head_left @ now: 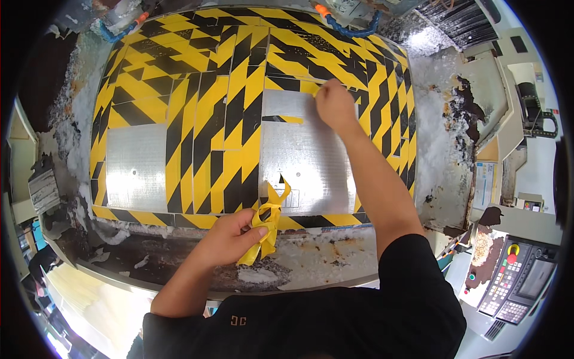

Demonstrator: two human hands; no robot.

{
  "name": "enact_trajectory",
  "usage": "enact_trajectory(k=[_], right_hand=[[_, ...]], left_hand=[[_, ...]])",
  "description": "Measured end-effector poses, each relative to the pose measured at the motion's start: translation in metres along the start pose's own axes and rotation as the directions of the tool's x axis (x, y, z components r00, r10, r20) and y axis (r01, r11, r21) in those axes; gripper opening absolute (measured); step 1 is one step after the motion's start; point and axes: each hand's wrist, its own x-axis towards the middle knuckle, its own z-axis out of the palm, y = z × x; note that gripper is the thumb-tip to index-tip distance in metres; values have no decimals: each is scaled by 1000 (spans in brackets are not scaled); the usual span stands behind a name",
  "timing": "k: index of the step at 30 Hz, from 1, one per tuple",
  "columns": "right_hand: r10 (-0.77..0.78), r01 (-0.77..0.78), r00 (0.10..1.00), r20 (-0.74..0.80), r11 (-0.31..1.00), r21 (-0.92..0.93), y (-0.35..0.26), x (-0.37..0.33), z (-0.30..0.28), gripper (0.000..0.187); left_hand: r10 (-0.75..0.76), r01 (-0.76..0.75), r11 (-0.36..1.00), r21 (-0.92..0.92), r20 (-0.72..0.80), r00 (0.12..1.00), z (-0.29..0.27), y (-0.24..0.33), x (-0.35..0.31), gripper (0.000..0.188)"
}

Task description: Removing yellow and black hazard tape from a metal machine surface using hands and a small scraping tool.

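A wide metal plate is covered with strips of black-and-yellow striped tape (pixel 239 113). Bare silvery metal (pixel 305 155) shows in a patch in front of me, with a small scrap of tape left near its upper part. My left hand (pixel 238 236) is closed around a crumpled wad of peeled yellow tape (pixel 269 230) at the plate's near edge. Farther off, my right hand (pixel 336 106) is closed at the far edge of the bare patch, its fingertips on the end of a tape strip; the fingertips are partly hidden.
Another bare metal patch (pixel 136 167) lies at the left. Two blue coolant hoses with orange nozzles (pixel 353 30) reach over the far edge. Whitish debris (pixel 439 119) lines the machine bed. A control panel (pixel 519 278) with a red knob stands at the right.
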Motion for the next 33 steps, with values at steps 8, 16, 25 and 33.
enact_trajectory(k=[8, 16, 25, 33], right_hand=[[397, -249, 908, -135, 770, 588, 70, 7, -93, 22], [-20, -93, 985, 174, 782, 616, -13, -100, -120, 13], [-500, -166, 619, 606, 671, 723, -70, -167, -106, 48], [197, -754, 655, 730, 248, 609, 43, -101, -79, 16]], left_hand=[[-15, 18, 997, 73, -33, 999, 0, 0, -1, 24], [57, -63, 992, -109, -57, 997, 8, -6, 7, 18], [72, -144, 908, -394, -190, 979, 7, 0, 8, 23], [134, -201, 912, -357, -203, 970, 4, 2, -4, 24]])
